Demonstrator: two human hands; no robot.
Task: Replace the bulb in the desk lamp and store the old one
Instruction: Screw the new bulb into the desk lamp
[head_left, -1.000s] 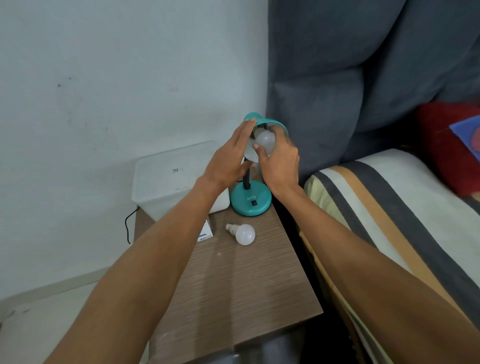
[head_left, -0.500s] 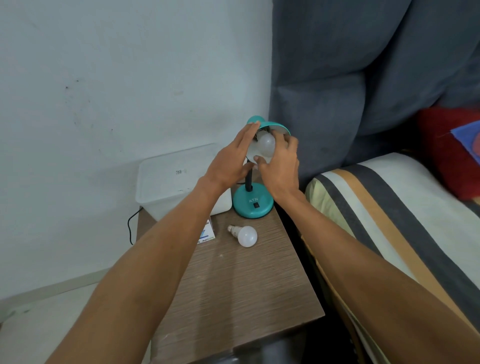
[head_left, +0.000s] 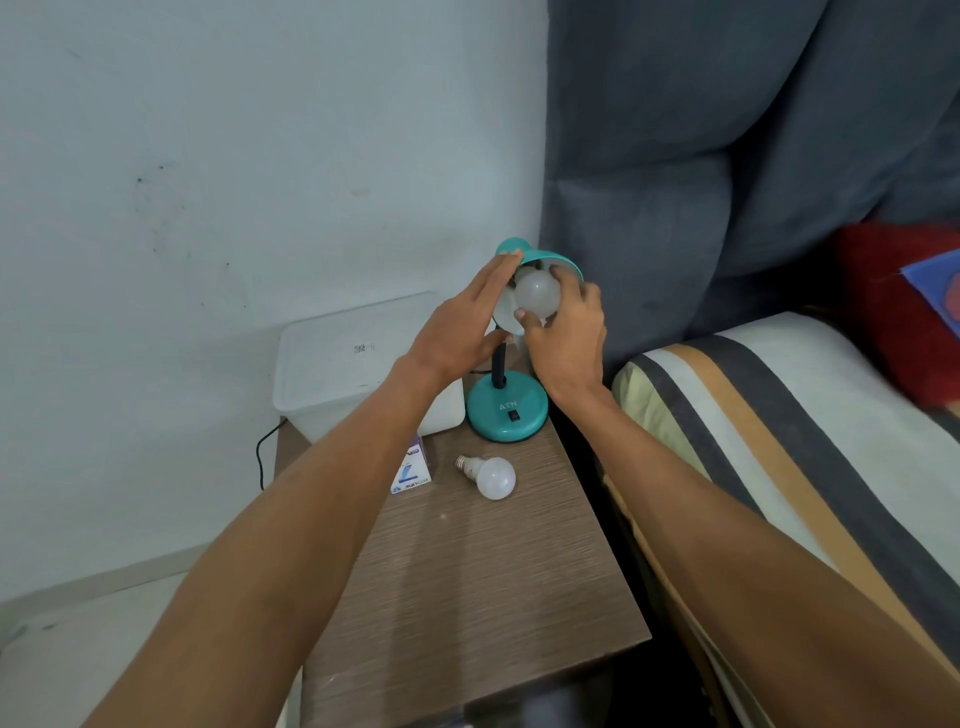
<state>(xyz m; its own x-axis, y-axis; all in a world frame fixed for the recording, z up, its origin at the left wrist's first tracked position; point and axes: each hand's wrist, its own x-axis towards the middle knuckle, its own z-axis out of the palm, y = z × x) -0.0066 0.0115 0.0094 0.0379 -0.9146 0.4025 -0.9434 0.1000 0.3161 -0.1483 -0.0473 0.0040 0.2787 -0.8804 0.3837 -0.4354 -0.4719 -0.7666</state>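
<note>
A teal desk lamp stands on its round base (head_left: 506, 415) at the back of the wooden bedside table (head_left: 467, 571). My left hand (head_left: 462, 327) grips the left side of the teal shade (head_left: 545, 255). A white bulb (head_left: 537, 295) sits inside the shade, and my right hand (head_left: 569, 338) has its fingers and thumb closed round it. A second white bulb (head_left: 492, 477) lies loose on the table in front of the lamp base, screw cap pointing left. A small bulb box (head_left: 413, 470) lies to its left, partly hidden by my left forearm.
A translucent plastic container with a lid (head_left: 353, 364) sits at the table's back left against the wall. A black cord (head_left: 265, 457) hangs off the left edge. A grey padded headboard (head_left: 727, 156) and a striped mattress (head_left: 779, 441) lie to the right.
My right hand has shifted its fingers around the bulb in the shade. My left hand stays on the shade. The loose bulb and box have not moved.
</note>
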